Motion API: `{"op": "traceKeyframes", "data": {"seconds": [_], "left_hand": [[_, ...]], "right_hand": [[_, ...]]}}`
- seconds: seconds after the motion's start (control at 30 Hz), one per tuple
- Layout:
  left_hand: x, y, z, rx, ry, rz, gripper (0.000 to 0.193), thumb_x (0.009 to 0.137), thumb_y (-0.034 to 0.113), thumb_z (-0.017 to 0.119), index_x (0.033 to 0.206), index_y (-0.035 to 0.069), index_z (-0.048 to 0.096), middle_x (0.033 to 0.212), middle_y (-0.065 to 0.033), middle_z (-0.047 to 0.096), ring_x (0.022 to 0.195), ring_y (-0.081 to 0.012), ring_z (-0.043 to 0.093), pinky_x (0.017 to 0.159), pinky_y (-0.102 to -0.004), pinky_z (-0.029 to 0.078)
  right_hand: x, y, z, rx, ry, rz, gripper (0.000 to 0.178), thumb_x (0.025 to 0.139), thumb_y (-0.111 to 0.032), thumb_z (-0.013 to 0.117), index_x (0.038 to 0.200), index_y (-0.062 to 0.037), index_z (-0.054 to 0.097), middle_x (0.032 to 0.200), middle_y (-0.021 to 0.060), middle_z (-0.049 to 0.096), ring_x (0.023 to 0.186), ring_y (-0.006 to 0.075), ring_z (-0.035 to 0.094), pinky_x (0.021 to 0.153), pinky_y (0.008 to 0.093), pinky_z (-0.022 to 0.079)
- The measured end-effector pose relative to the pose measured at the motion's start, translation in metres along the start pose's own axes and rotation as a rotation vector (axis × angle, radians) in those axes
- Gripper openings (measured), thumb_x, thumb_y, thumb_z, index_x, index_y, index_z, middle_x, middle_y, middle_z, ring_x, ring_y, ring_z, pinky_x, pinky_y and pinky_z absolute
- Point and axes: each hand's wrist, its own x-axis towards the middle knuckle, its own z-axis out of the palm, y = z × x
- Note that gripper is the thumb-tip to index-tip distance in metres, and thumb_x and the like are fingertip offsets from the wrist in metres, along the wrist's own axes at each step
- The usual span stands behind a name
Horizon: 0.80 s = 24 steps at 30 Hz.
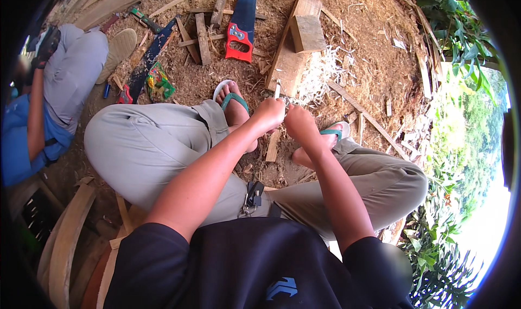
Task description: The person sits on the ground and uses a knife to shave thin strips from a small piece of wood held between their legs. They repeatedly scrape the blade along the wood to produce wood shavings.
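My left hand is closed around a thin pale stick, whose upper end stands out above the fingers. Close beside it, my right hand is also closed, and what its fingers hold is hidden. Both hands are between my knees, just short of a thick wooden beam lying on the ground. A squared wood block rests on that beam. Pale curled shavings are heaped along the beam's right side.
A red-handled handsaw lies beyond my left foot. Farther left are a second saw, a green-handled tool and a colourful packet. Another person sits at the left. A long wood strip lies at the right.
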Motion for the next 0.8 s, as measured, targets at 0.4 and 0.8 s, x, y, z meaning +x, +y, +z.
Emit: {"op": "traceKeyframes", "data": {"seconds": [0.4,0.8], "left_hand": [[0.009,-0.014,0.002,0.024,0.004,0.006,0.05,0.093,0.024,0.032,0.082,-0.015,0.062,0.06,-0.0242,0.061,0.054,-0.0346,0.064,0.059,-0.0467,0.052],[-0.015,0.034,-0.01,-0.257,-0.071,0.394,0.036,0.103,0.033,0.037,0.09,0.002,0.051,0.062,-0.0087,0.061,0.049,-0.0144,0.055,0.046,-0.0287,0.046]], "right_hand": [[-0.002,0.024,-0.027,0.1,0.089,0.109,0.046,0.101,-0.029,0.035,0.094,0.0084,0.061,0.093,0.0317,0.064,0.09,0.0455,0.064,0.081,0.0514,0.051],[-0.05,0.047,-0.192,0.49,0.287,0.101,0.048,0.093,-0.041,0.055,0.088,0.007,0.059,0.082,0.0251,0.065,0.074,0.0392,0.062,0.075,0.045,0.049]]}}
